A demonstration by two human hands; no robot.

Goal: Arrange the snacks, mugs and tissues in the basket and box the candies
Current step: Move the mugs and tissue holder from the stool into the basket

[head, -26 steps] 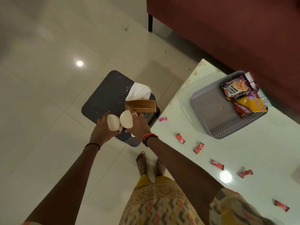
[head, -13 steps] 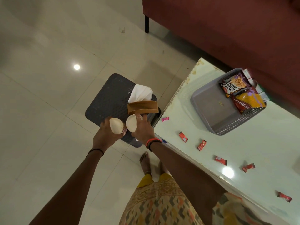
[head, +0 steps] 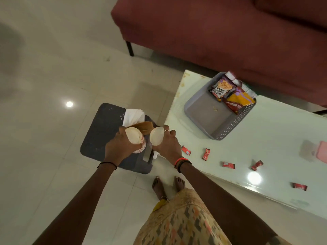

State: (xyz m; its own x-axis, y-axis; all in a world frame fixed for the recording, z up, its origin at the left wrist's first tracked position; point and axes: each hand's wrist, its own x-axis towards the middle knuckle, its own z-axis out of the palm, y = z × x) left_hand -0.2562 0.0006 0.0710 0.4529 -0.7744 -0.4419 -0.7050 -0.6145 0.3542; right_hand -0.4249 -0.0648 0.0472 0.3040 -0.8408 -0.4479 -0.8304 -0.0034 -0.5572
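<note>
My left hand point(head: 118, 147) grips a white mug with a red pattern point(head: 135, 140), mouth facing up at me. A second white mug point(head: 156, 138) is held in my right hand point(head: 168, 145). Both are lifted above a dark stool point(head: 99, 131). Behind the mugs on the stool stands a brown wooden holder point(head: 145, 127) with white tissues point(head: 133, 116). On the pale table point(head: 265, 138) sits a grey basket point(head: 192, 110) with snack packets point(head: 230, 92) at its far end. Several red candies point(head: 206, 153) lie scattered along the table's near side.
A dark red sofa point(head: 221, 32) stands behind the table, one black leg point(head: 130, 48) on the tiled floor. A pink object point(head: 321, 151) sits at the table's right edge. My bare feet point(head: 168, 186) stand between stool and table.
Both hands have lifted the mugs higher off the stool and moved them apart, toward the table edge. The camera view has shifted left and down.
</note>
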